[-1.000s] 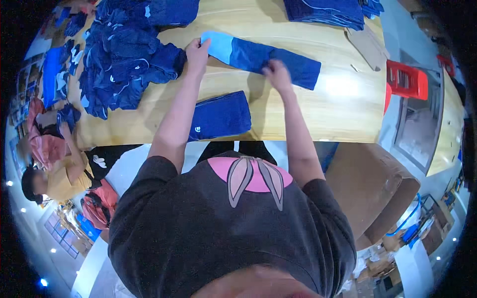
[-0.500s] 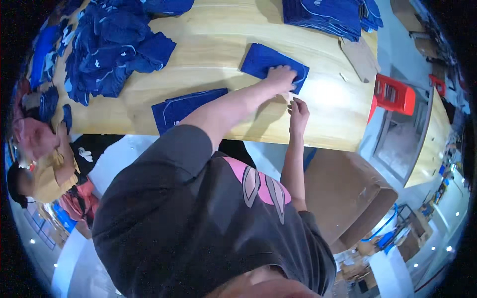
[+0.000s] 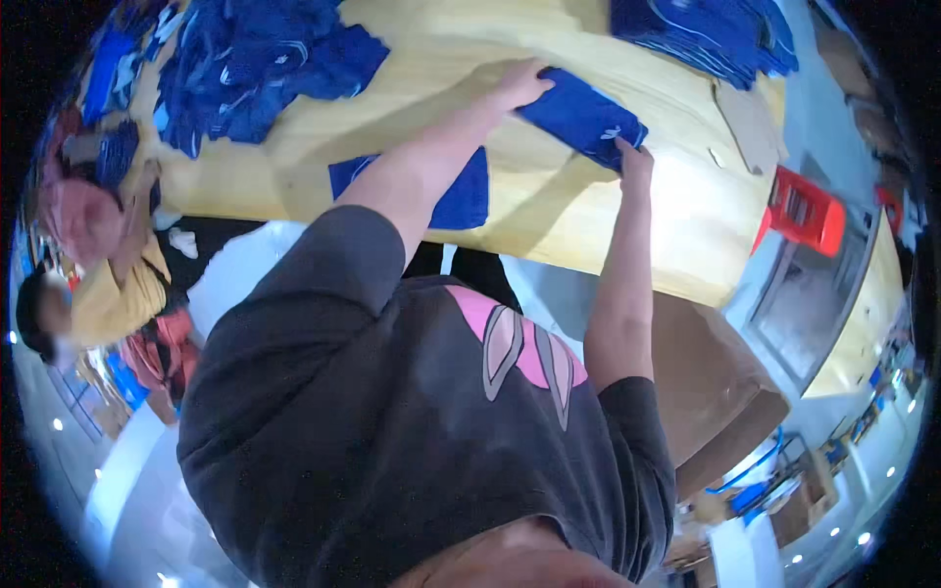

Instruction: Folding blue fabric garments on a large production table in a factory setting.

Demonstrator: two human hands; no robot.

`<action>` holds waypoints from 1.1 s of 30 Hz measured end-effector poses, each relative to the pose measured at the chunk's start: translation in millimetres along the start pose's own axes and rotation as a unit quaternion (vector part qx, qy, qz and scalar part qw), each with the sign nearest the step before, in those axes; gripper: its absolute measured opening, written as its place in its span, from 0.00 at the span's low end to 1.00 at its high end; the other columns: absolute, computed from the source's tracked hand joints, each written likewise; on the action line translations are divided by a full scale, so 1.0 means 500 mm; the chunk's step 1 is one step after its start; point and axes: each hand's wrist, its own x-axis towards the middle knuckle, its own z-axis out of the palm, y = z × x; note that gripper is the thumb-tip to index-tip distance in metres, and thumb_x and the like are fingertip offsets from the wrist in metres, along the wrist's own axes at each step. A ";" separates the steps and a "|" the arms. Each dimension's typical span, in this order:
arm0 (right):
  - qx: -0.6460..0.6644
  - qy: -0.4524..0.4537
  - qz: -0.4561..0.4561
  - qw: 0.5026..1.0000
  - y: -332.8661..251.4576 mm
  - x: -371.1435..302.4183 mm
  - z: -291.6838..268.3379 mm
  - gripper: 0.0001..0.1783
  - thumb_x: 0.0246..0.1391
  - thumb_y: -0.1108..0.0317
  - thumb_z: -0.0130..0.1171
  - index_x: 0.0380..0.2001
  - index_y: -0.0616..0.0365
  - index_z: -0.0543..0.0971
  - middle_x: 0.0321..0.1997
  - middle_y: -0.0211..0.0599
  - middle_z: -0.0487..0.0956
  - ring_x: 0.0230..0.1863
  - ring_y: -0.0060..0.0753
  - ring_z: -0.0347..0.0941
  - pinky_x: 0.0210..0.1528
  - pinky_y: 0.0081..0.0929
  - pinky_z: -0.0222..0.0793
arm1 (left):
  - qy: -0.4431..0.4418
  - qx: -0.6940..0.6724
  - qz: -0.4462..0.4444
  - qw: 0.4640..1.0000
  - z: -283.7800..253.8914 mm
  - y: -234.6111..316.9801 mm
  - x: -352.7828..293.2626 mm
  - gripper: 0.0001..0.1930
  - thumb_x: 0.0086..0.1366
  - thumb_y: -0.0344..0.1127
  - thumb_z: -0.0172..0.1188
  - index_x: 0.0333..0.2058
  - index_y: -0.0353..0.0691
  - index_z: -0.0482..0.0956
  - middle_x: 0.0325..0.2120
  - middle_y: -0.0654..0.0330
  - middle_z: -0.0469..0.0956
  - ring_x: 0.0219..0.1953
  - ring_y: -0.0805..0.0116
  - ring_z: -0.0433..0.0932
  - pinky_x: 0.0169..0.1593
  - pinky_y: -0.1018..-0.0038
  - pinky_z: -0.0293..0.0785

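The fingers of the left hand (image 3: 518, 83) lie flat and close together on the far left end of a folded blue garment (image 3: 582, 116), pressing it down, while the fingers of the right hand (image 3: 633, 157) pinch its near right edge. The garment is already doubled into a compact rectangle on the yellow wooden bench (image 3: 549, 211), so its fold looks nearly finished, with only squaring and setting aside left. Just nearer on the left lies another folded blue piece (image 3: 461, 196), partly hidden by the left forearm. Far right on the bench sits a neat stack of blue garments (image 3: 706, 34), seemingly done work, while far left a loose heap of blue garments (image 3: 255, 69) sprawls unfolded, so I judge plenty remains. A red crate (image 3: 804, 211) stands beyond the bench's right end.
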 end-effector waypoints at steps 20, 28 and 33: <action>-0.094 -0.345 0.035 0.933 0.009 -0.463 0.274 0.23 0.51 0.70 0.67 0.47 0.71 0.74 0.40 0.47 0.81 0.33 0.33 0.78 0.36 0.25 0.78 | 0.252 -0.358 -0.140 0.888 -0.109 -0.477 -0.616 0.04 0.58 0.31 0.59 0.30 0.37 0.77 0.21 0.64 0.72 0.22 0.75 0.67 0.28 0.78 0.65; -0.270 -0.251 -0.090 0.925 -0.140 -0.461 0.275 0.16 0.57 0.65 0.60 0.42 0.67 0.74 0.31 0.40 0.75 0.29 0.28 0.72 0.34 0.23 0.73 | 0.383 -0.138 -0.093 0.909 -0.294 -0.498 -0.404 0.17 0.57 0.45 0.60 0.34 0.33 0.81 0.27 0.55 0.80 0.30 0.61 0.77 0.37 0.69 0.73; -0.211 -0.241 -0.156 0.934 -0.217 -0.507 0.355 0.12 0.57 0.68 0.59 0.40 0.65 0.76 0.29 0.37 0.76 0.28 0.26 0.71 0.34 0.21 0.70 | 0.320 -0.046 -0.334 0.886 -0.270 -0.514 -0.206 0.20 0.54 0.51 0.63 0.30 0.36 0.80 0.30 0.52 0.81 0.34 0.52 0.78 0.39 0.63 0.75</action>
